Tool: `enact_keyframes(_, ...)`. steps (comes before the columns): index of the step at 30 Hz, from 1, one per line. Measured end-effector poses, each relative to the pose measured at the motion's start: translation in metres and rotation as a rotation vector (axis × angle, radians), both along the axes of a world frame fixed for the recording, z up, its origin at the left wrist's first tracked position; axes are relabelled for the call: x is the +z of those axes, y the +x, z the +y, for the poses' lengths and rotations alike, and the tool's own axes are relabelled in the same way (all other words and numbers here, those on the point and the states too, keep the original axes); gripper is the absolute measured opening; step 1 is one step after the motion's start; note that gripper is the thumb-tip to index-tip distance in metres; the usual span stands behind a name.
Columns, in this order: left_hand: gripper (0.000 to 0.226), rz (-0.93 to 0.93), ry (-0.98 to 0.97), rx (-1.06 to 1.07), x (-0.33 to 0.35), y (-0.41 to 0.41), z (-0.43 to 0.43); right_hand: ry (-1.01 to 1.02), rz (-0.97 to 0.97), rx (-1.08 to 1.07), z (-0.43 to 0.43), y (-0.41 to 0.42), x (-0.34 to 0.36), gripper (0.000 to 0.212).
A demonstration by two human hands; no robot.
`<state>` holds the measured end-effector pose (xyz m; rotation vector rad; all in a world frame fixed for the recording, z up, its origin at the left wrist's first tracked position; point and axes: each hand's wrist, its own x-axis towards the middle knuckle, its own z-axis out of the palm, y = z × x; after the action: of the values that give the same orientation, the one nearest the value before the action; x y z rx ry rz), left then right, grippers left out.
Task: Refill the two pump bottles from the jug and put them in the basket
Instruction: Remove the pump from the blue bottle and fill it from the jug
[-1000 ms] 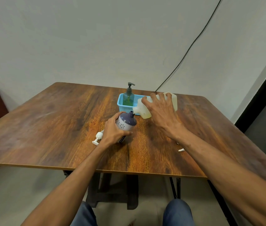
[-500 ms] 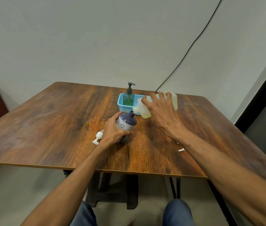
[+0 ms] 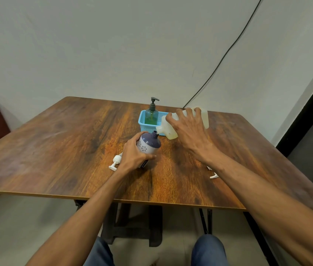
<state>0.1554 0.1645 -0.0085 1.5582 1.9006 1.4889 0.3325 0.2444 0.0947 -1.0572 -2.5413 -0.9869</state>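
Head view: the left hand [image 3: 132,157] is wrapped around the body of a purple-and-white pump bottle [image 3: 148,145], thumb on the near side and fingers curled over the far side, holding it tilted with its open neck toward one o'clock. The right hand [image 3: 188,131] is spread over the top of a pale translucent jug [image 3: 171,129], fingers splayed across its upper face, gripping it tipped on its side so that the spout points toward nine o'clock and sits just above and beside the purple bottle's open neck; whether liquid is passing between them cannot be told. At eight o'clock from the left hand a white pump head [image 3: 115,163] lies on the wooden table [image 3: 65,150], partly hidden by the wrist. At five o'clock from the right hand, a small white piece [image 3: 213,176] peeks out from under the right forearm. Directly behind the jug, at twelve o'clock, sits a light blue basket [image 3: 146,124], and a clear pump bottle with green liquid [image 3: 151,115] stands upright inside its left part, dark pump fitted. A black cable [image 3: 228,48] runs down the wall toward the table's far edge.
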Motion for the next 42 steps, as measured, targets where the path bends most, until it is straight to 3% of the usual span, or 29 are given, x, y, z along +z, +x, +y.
enact_keyframes(42, 0.087, -0.044, 0.032, -0.011, -0.005, -0.003, -0.007, 0.097, -0.133, -0.004, -0.01, -0.009, 0.011, 0.054)
